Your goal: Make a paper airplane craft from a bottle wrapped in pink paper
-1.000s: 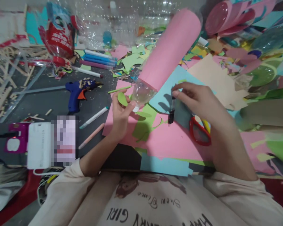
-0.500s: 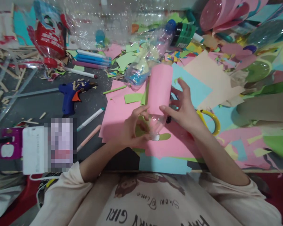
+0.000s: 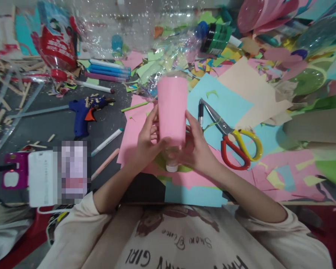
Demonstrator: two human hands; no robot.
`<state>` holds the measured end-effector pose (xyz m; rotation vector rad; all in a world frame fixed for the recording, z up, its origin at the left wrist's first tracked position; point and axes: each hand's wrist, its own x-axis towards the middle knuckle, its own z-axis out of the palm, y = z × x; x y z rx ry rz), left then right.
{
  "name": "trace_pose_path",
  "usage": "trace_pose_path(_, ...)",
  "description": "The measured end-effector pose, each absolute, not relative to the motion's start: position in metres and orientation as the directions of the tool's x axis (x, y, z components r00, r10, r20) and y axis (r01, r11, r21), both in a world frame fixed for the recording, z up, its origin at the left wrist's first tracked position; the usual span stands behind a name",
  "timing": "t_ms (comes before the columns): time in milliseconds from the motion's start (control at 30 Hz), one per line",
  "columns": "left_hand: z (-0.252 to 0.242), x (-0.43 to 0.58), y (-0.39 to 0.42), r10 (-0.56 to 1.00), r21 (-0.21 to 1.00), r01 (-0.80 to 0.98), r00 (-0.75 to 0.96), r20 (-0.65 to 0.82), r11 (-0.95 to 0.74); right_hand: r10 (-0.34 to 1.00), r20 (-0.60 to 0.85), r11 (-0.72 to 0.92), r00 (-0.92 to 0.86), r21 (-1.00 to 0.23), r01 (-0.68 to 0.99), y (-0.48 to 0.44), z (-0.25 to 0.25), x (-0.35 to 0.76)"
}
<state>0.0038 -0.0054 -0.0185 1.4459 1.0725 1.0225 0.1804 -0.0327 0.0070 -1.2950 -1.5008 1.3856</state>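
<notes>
Clear plastic bottle [image 3: 172, 112], covered w/ pink paper, is held in front of you over layered craft paper, white cap [image 3: 172, 168] toward you. Can't tell if the paper sits inside or around the plastic. Your L hand [image 3: 147, 145] and R hand [image 3: 199, 151] are apart, one each side, both clamped on the bottle; some fingers hidden behind it.

To your R: scissors [image 3: 226, 129], one red and one yellow handle, blades slightly parted, tips just beside a black pen [image 3: 201, 114], on light blue paper [image 3: 238, 99]. To your L: teal-tipped marker [image 3: 108, 142], peach marker [image 3: 105, 164], then a blue glue gun [image 3: 80, 120] w/ orange trigger.

Writing: your shirt [image 3: 184, 228] has upside-down script, "Time" legible; bigger black letters run off the bottom edge. Red-label bottle [image 3: 57, 48], far L, has white characters too blurred to read. White charger [image 3: 41, 179] has tiny illegible print; the rectangle [image 3: 75, 168] beside it is pixelated.

Far R, a pink-papered bottle [image 3: 250, 15] is cut off at the top; clear plastic [image 3: 100, 26] at top ctr is hard to make out.
</notes>
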Motion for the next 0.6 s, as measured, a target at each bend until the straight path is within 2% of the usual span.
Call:
trace_pose_path(67,-0.0207,0.0056,-0.0042,0.964,0.997,0.029,0.260,0.062,-0.072,0.954,-0.154,-0.108,-0.256,-0.977,0.182,-0.0338,0.0047,0.1774)
trace_pose_path(267,-0.0226,0.0085,-0.0016,0.972,0.998,-0.044,0.227,0.060,-0.051,0.905,-0.354,-0.377,-0.236,-0.925,-0.059,-0.0309,0.0003,0.1724)
trace_pose_path(600,-0.0150,0.0120,-0.0019,0.981,0.988,-0.151,0.195,-0.016,0.046,0.827,-0.457,-0.533,-0.327,-0.824,-0.195,-0.0268,0.0017,0.1753)
